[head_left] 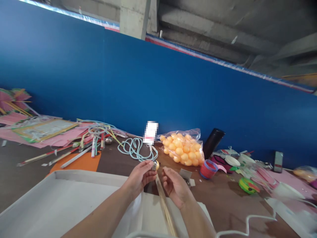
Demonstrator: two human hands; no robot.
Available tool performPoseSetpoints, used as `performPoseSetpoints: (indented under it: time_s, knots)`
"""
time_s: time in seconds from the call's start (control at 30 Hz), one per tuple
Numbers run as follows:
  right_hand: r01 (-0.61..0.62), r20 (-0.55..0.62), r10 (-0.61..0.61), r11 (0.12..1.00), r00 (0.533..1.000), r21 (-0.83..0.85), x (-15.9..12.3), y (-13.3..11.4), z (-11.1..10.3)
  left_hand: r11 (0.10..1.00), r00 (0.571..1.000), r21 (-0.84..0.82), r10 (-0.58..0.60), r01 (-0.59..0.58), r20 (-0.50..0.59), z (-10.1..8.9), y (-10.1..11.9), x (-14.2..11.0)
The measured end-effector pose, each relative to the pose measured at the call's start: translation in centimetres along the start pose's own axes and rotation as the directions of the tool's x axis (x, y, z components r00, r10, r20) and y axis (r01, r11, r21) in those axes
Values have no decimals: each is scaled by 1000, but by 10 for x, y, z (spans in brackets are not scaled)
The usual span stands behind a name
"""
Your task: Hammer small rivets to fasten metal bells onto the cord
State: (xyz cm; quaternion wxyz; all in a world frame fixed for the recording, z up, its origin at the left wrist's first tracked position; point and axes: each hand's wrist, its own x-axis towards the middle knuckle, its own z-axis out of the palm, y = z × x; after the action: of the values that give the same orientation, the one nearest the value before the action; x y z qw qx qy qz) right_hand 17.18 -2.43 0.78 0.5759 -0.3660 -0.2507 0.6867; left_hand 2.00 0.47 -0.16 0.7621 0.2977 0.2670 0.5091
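My left hand [141, 177] pinches a small shiny silver ball [155, 165] with a yellowish side between thumb and fingers. Just to its right is my right hand [174, 185], its thumb and fingertips pressed together; whatever they may hold is too small to make out. The two hands are apart. A long, thin wooden stick or bundle of sticks [163, 205] runs between my forearms, over pale sheets [151, 211]. Behind my right hand, a small open box [185, 174] is partly hidden.
A large white tray [64, 173] stands left. Beyond my hands are coiled light-blue tubing [135, 149], a bag of orange balls [182, 148] and a black cylinder [214, 142]. Tape rolls [208, 169] and clutter lie right; rods and pink sheets left. A blue wall [158, 89] closes the back.
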Motion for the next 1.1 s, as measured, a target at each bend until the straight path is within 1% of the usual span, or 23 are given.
performPoseSetpoints:
  time_s: [0.2, 0.43, 0.57, 0.8, 1.1]
  knots:
    - [119, 45, -114, 985, 992, -127, -12, -4, 11, 1000, 1000, 8, 1, -1, 7, -1, -1, 2]
    - [214, 57, -208, 967, 976, -140, -17, -7, 13, 1000, 1000, 16, 9, -9, 23, -3, -4, 3]
    - [230, 65, -223, 963, 973, -138, -16, -6, 13, 1000, 999, 21, 18, -18, 27, -5, -5, 4]
    - [243, 89, -235, 966, 968, -86, -14, -6, 11, 1000, 999, 27, 8, -9, 31, -4, -5, 3]
    - [240, 101, -227, 961, 969, -139, -13, -3, 12, 999, 998, 36, -16, 14, 61, -5, -5, 3]
